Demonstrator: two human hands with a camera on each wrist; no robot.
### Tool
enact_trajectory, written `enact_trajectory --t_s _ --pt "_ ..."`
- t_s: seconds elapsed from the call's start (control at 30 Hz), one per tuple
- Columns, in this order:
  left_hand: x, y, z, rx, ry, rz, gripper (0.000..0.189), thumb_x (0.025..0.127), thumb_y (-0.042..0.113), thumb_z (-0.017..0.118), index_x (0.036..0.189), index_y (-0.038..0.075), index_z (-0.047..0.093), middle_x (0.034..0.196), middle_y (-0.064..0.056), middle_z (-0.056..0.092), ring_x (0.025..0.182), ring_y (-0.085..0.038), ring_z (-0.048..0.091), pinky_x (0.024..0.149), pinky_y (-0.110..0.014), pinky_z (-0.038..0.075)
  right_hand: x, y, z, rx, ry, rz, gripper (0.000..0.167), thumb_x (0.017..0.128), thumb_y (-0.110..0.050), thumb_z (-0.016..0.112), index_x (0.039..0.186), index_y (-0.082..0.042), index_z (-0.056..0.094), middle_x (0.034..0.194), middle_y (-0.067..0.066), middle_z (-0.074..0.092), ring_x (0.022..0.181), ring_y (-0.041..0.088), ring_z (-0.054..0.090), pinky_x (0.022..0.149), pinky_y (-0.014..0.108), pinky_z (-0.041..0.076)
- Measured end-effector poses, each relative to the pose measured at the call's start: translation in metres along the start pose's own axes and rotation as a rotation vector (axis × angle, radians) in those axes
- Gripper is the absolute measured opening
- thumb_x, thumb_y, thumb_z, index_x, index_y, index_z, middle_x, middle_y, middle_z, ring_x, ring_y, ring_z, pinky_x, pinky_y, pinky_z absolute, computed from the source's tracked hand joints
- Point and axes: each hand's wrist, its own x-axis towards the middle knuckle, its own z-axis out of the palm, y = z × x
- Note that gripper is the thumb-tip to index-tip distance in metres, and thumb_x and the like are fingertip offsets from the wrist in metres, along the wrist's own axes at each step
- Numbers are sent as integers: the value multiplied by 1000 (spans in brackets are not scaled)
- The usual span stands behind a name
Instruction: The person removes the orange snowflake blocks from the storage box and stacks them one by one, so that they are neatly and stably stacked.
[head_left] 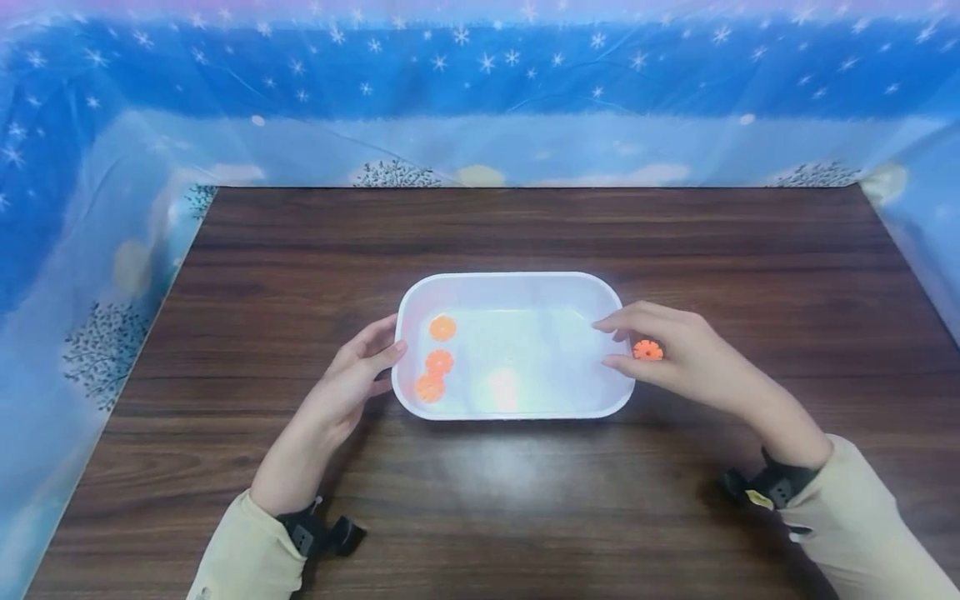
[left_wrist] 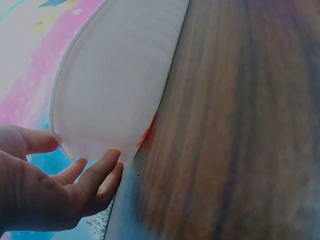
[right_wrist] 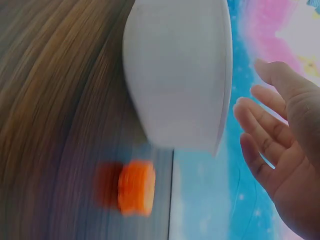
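A white plastic tub (head_left: 517, 367) with rounded corners sits mid-table. Three flat orange notched discs (head_left: 442, 327) lie at its left end inside. My left hand (head_left: 358, 371) grips that end, thumb over the rim and fingers against the outer wall; the left wrist view shows the fingertips (left_wrist: 114, 155) on the white side. Above the right rim is my right hand (head_left: 667, 346), its fingers and thumb spread apart with nothing between them. Just outside the tub, on the right, a short orange stack of notched discs (right_wrist: 136, 187) stands on the table, partly overlapped by this hand in the head view.
The dark wood-grain table (head_left: 300, 267) extends around the tub. A blue snowflake-patterned cloth (head_left: 487, 92) hangs behind its far edge and along the sides. Each wrist carries a black strap with a small camera (head_left: 345, 533).
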Motion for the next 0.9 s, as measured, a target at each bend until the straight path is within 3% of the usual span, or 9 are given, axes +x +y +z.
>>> enact_trajectory --t_s 0.13,0.3,0.63,0.9 --pt "-1 0 -1 -2 3 -2 53 97 16 47 147 12 27 149 -14 28 134 -29 29 106 -53 26 13 -11 13 75 -29 -30 42 77 -16 77 117 -14 64 109 -2 65 89 12 58 65 28 49" --pt "-1 0 -1 -5 0 -11 53 98 16 46 147 13 28 150 -13 27 136 -28 28 107 -53 25 30 -24 26 101 -94 -76 40 81 -21 73 119 -16 63 111 -4 63 92 9 56 70 32 49" --pt "0 -1 0 1 -6 10 52 98 16 46 147 12 28 147 -13 30 132 -28 33 105 -51 28 54 -46 48 9 -158 -151 38 82 -26 72 118 -16 63 111 -4 63 98 8 57 80 27 47" --pt "-1 0 0 9 -11 22 53 98 16 46 147 12 27 147 -14 30 130 -28 34 103 -48 30 69 -62 71 31 -181 -191 38 83 -24 72 118 -12 63 111 0 63 101 11 58 85 27 48"
